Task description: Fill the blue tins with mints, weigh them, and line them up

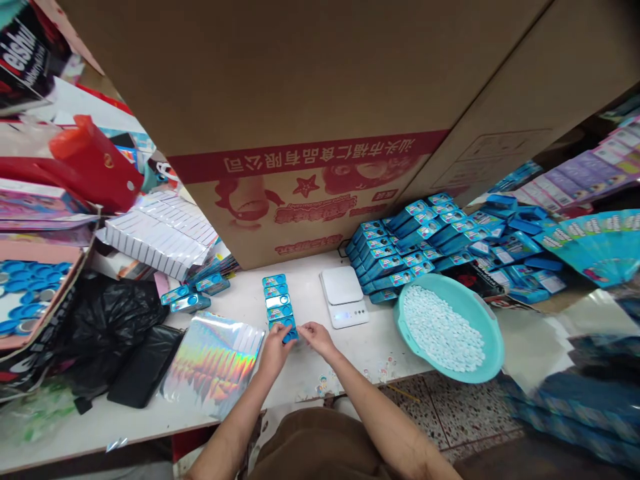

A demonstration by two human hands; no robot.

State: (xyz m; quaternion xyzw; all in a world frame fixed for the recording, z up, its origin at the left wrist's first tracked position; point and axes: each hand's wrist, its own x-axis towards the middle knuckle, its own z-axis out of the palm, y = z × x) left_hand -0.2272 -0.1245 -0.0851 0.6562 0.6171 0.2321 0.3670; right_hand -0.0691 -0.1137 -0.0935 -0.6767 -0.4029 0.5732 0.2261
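My left hand point(276, 345) is closed on a small blue case point(291, 333) at the near end of a column of cases. The fingers of my right hand point(316, 337) are pinched together at that case's right edge; what they hold, if anything, is too small to make out. Beyond my hands, several blue printed cases point(276, 291) lie side by side on the white table point(305, 380). A white digital scale point(342, 288) stands just past my right hand. Holographic sheets point(213, 363) lie left of my left hand.
A turquoise basin point(493, 347) of white tablets point(443, 330) sits at the right edge, before stacked blue cases point(385, 257). A big cardboard box point(300, 87) walls off the back. Leftward are paper strips point(160, 230), a black bag point(107, 327) and a black wallet-like item point(145, 367).
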